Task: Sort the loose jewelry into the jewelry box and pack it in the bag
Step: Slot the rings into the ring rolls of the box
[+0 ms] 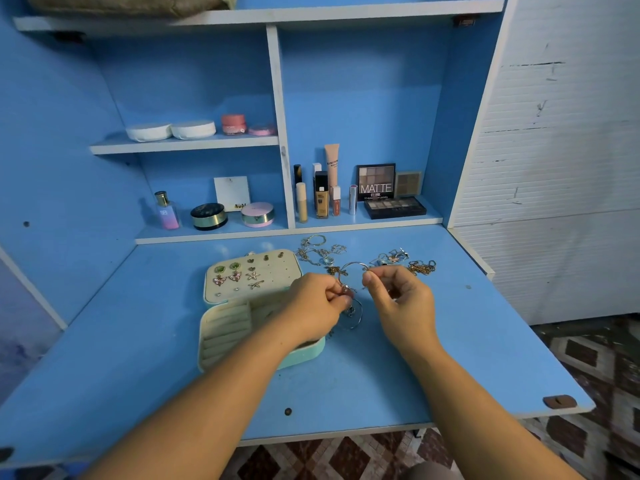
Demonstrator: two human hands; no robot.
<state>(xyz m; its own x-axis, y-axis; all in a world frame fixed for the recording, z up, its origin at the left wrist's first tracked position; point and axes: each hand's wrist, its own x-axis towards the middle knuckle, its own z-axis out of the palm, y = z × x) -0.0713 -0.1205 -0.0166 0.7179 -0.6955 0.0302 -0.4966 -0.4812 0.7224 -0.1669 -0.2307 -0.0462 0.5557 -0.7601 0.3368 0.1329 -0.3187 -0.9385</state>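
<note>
Left hand and right hand pinch a bangle (arching crosswise).

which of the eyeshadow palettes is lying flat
The long black palette in front lies flat; the MATTE palette and the small brown palette stand upright behind it.

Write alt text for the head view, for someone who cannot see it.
The left hand and right hand pinch a thin silver bangle between them over a blue desk, beside an open mint jewelry box with earrings in its lid. Loose jewelry lies behind.
</note>
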